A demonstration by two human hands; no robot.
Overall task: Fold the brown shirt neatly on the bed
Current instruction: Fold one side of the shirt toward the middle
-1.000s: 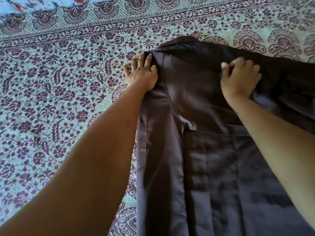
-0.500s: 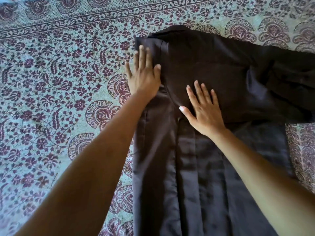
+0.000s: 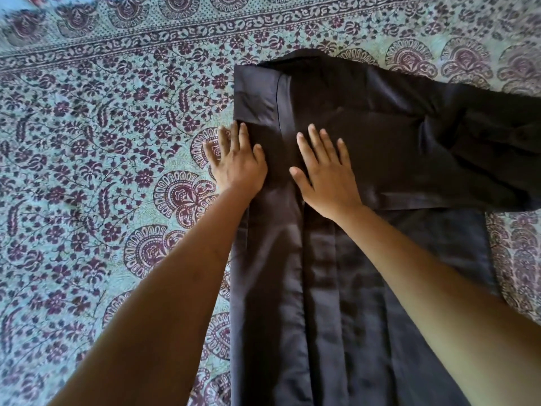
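Observation:
The dark brown shirt lies flat on the bed, its body running toward me and one sleeve folded across the top, reaching to the right edge of view. My left hand lies flat with straight fingers on the shirt's left folded edge, partly over the bedsheet. My right hand presses flat on the cloth just to the right, fingers spread, near the sleeve's lower hem. Neither hand grips anything.
The bed is covered by a light green sheet with a maroon floral print and a border band along the far side. Sheet shows on the left of the shirt and in a strip at the right.
Both hands slid down the shirt toward me. The right hand let go of the sleeve it held a second ago and now lies flat beside the left hand.

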